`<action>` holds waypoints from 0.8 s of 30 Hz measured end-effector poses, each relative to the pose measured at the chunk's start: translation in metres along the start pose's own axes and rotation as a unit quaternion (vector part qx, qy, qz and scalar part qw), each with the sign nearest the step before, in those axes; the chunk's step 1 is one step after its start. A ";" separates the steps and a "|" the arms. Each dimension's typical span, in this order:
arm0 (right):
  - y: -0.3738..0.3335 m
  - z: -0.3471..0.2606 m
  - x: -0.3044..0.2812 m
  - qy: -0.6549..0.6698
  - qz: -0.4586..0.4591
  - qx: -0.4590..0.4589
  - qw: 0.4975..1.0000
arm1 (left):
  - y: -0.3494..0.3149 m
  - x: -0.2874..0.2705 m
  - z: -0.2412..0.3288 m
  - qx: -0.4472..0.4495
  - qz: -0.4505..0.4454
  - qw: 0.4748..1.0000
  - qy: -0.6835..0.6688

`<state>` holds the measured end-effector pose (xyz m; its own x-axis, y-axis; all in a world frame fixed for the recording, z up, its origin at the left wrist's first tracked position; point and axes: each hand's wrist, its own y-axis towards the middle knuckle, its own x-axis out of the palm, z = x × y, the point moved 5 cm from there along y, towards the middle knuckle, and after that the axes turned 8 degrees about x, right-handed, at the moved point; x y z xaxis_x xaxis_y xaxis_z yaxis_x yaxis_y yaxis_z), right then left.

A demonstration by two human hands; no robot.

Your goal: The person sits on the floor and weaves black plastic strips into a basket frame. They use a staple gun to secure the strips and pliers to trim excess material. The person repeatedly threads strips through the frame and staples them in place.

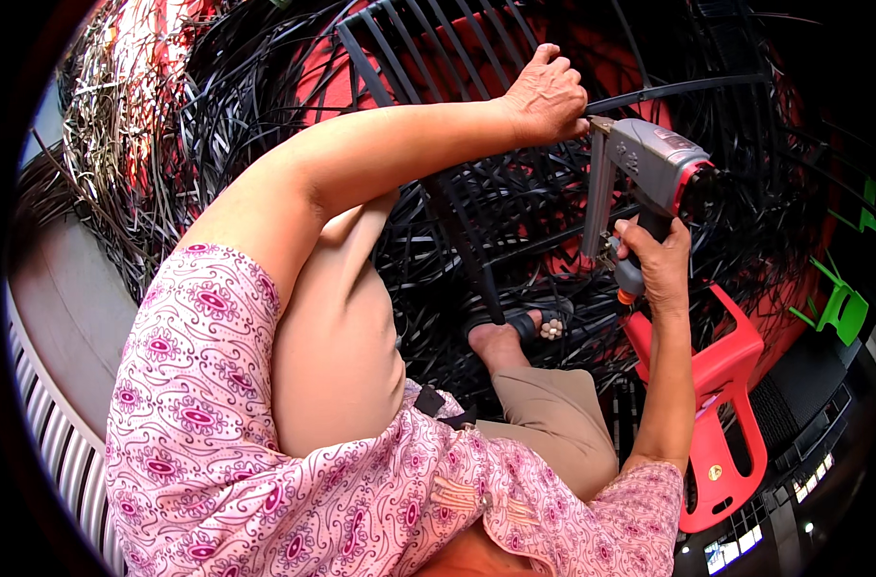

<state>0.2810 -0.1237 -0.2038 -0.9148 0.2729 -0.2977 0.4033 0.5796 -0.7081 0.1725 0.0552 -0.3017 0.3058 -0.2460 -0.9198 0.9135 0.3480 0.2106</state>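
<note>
My right hand (661, 262) is wrapped round the dark handle of a grey and red staple gun (649, 154). The gun's nose sits close beside my left thumb, at the black frame; whether it touches is unclear. My left arm reaches across to the right, and the fingers of my left hand (545, 96) are curled at the black frame (669, 93), where one bar runs out from under them. What lies inside those fingers is hidden. Parallel dark slats (438, 48) stand to the left of that hand.
Tangled black strips (255, 77) cover much of the red floor. A red plastic stool (717, 404) stands at my right, with green chairs (842, 308) farther off. My sandalled foot (500, 341) is below the frame. At far left is a grey surface with a slatted edge (58, 433).
</note>
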 end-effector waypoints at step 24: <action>0.012 -0.022 0.013 -0.082 -0.014 -0.015 0.996 | -0.002 0.004 -0.002 -0.006 -0.021 1.000 0.012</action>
<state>0.2743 -0.0967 -0.2020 -0.9161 0.1290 -0.3795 0.3752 0.6090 -0.6988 0.1715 0.0550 -0.3069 0.2600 -0.2391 -0.9356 0.9221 0.3489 0.1671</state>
